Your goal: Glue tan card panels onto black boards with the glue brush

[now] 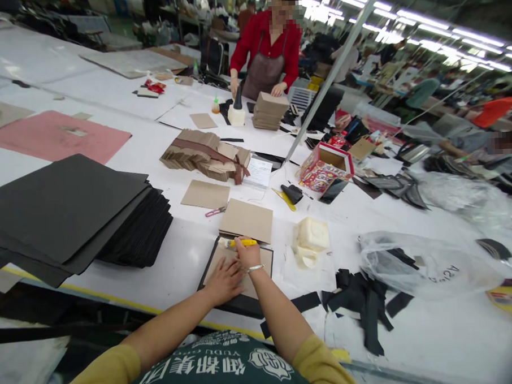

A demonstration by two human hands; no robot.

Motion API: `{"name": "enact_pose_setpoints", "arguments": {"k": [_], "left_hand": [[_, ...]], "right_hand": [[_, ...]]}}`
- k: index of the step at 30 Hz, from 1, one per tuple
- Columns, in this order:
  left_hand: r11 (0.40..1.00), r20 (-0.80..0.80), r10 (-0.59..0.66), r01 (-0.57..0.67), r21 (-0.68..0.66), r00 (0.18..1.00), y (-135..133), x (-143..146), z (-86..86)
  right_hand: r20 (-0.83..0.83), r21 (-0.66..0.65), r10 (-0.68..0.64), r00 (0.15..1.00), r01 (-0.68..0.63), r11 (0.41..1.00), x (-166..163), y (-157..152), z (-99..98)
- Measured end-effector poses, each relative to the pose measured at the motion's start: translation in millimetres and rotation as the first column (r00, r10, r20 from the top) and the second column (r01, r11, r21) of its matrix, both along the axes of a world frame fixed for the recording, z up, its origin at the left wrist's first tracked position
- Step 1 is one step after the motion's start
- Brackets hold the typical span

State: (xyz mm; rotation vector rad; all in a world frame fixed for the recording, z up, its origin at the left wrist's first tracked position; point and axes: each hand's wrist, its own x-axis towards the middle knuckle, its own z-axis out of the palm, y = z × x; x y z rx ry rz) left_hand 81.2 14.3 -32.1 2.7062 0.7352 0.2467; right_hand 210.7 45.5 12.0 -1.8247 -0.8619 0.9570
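My right hand [247, 253] is closed around a brush with a yellow handle [246, 243]; its pale bristles point left, over the far edge of a tan board [259, 265]. That board lies on a larger black sheet [248, 306], which shows as a dark border around it. Pressed flat on the board is my left hand [224, 279], fingers spread, close beside the right wrist. Just beyond is a small stack of tan boards [246, 219]. A cut-open cream container [312, 235] stands to the right of my hands.
Black sheets [65, 206] are piled at left. Banded tan boards [203, 152], pink snips [215, 212] and a red box [325, 169] lie farther back. Black strips [367, 306] and a plastic bag [429, 263] are at right. A co-worker in red [269, 50] stands across the table.
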Motion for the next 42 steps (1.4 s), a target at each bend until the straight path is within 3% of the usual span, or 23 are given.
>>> {"name": "enact_pose_setpoints", "arguments": {"k": [9,14,17,20,24,28,30,36,39,42], "left_hand": [[1.000,-0.013,0.007,-0.007,0.030,1.000,-3.2,1.1,-3.0],[0.999,-0.079,0.007,-0.003,0.048,0.997,-6.6,3.0,-2.6],[0.998,-0.113,0.035,-0.029,0.048,0.993,-9.5,5.9,-1.9],[0.998,-0.131,0.039,-0.033,0.047,0.991,-12.4,8.4,-0.3],[0.997,-0.141,0.056,-0.048,0.059,0.988,-15.6,10.1,1.4],[0.996,-0.162,0.068,-0.059,0.060,0.984,-17.6,11.2,2.1],[0.996,-0.179,0.075,-0.065,0.057,0.981,-18.3,11.6,2.4],[0.997,-0.201,0.080,-0.075,0.032,0.976,-17.5,11.6,3.2],[0.997,-0.199,0.082,-0.080,0.016,0.977,-16.7,11.1,3.0],[0.997,-0.188,0.078,-0.076,0.016,0.979,-16.2,10.3,2.6]], "right_hand": [[0.214,-0.100,-0.144,0.966,0.168,0.981,102.7,-83.7,17.5],[0.292,-0.025,-0.182,0.939,0.197,0.980,128.6,-122.1,31.2],[0.312,0.018,-0.133,0.941,0.134,0.991,134.6,-160.3,30.1],[0.507,-0.118,0.034,0.861,0.030,0.993,123.5,-204.1,9.5],[0.737,-0.304,0.261,0.624,-0.040,0.952,88.0,-246.0,-41.8],[0.797,-0.332,0.320,0.512,-0.072,0.941,65.8,-261.4,-81.4],[0.785,-0.314,0.310,0.536,-0.087,0.945,65.7,-263.5,-89.3],[0.650,-0.177,0.116,0.751,0.001,0.984,79.0,-266.5,-85.7],[0.608,-0.141,0.050,0.793,0.046,0.989,80.0,-267.7,-78.7],[0.572,-0.131,0.078,0.817,-0.003,0.991,77.9,-269.8,-73.2]]}}
